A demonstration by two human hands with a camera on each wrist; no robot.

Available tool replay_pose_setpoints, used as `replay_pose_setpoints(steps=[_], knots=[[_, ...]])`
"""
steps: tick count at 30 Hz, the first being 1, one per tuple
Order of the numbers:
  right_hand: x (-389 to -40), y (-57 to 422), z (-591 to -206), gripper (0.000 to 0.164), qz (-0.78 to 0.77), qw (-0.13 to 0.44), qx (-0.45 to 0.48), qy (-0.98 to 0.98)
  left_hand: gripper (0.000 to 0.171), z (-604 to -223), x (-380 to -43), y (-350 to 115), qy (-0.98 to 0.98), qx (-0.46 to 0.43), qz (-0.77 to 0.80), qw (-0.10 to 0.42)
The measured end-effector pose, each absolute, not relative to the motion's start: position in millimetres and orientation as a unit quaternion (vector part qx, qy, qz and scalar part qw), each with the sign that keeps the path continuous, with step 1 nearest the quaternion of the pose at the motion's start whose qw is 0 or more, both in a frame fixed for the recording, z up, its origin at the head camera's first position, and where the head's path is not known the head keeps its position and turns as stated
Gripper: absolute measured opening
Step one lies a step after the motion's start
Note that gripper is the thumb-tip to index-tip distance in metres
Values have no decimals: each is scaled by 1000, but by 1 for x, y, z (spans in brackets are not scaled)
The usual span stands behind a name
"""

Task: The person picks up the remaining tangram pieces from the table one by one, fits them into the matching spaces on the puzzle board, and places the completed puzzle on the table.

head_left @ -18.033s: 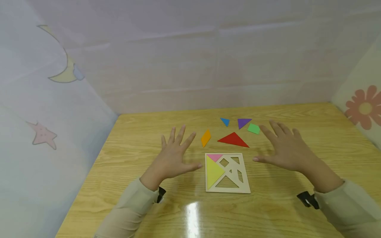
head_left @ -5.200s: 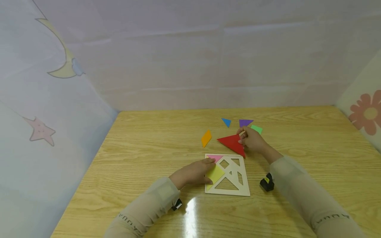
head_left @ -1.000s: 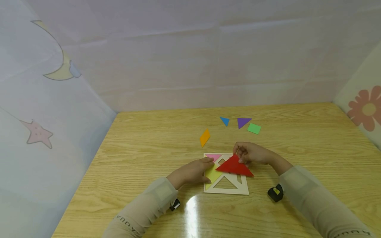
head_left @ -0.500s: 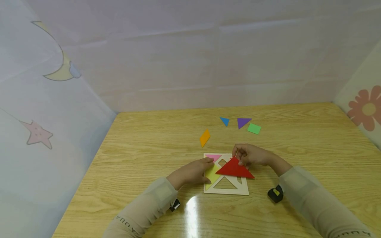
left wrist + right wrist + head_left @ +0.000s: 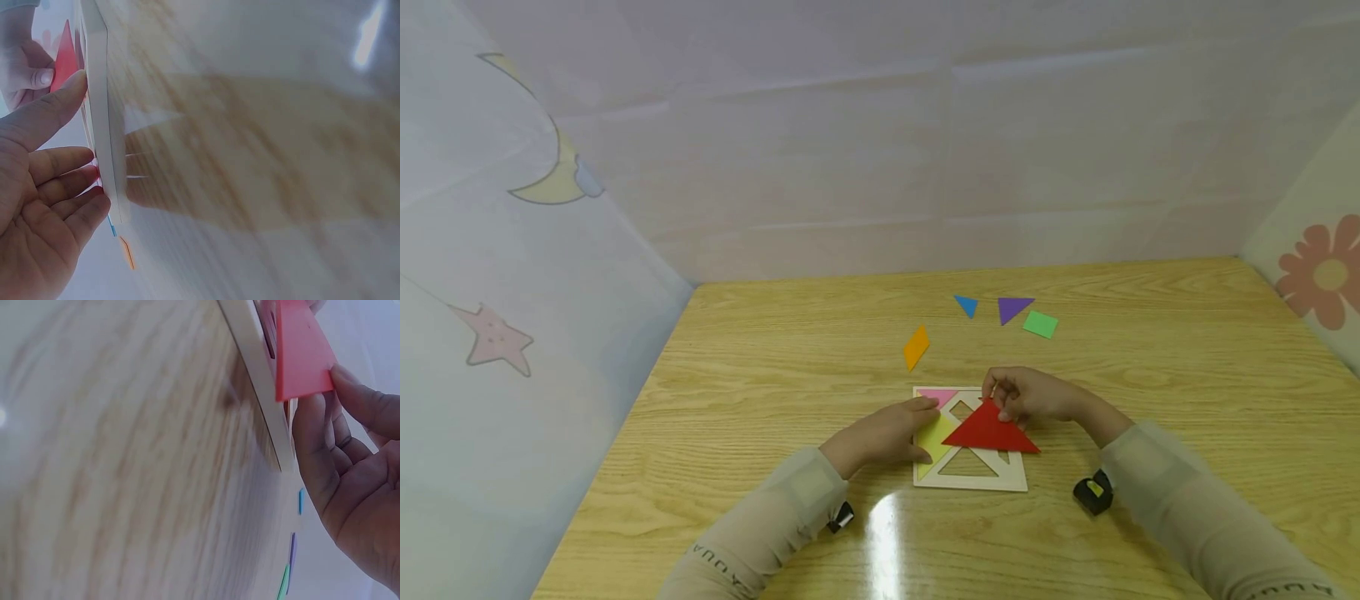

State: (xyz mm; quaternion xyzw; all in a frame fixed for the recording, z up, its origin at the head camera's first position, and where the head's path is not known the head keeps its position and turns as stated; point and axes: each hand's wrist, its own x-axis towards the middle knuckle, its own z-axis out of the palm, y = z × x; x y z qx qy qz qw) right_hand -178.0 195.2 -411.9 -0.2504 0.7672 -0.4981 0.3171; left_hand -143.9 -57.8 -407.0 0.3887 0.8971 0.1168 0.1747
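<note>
In the head view a pale tangram board (image 5: 1013, 473) lies on the table, with a yellow triangle (image 5: 934, 442) and a pink triangle (image 5: 937, 395) filling slots on its left. My left hand (image 5: 880, 433) rests across that left side, thumb and fingertips on the board and yellow triangle, partly covering both. My right hand (image 5: 1037, 395) pinches a red triangle (image 5: 988, 429) by its top corner, tilted over the board's right half. In the right wrist view, thumb and forefinger grip the red piece (image 5: 303, 353) close above the board's edge (image 5: 256, 381). Several slots show bare wood; the red piece covers others.
Behind the board lie an orange parallelogram (image 5: 916, 348), a blue triangle (image 5: 967, 306), a purple triangle (image 5: 1014, 309) and a green square (image 5: 1040, 324). The wooden table (image 5: 760, 367) meets a fabric backdrop (image 5: 850, 167) at the back and sides.
Some seconds ago the red triangle was lifted from behind the board and brought over it. Over the last second my right hand has lowered it slightly toward me; my left hand stays put.
</note>
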Motion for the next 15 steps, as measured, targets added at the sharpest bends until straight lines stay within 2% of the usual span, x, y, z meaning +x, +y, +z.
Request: replay_pose_setpoints(steps=[15], knots=[[-174,190,-409,23,-497,325,-260,761,62,-405,-144,-58,893,399,112,172]])
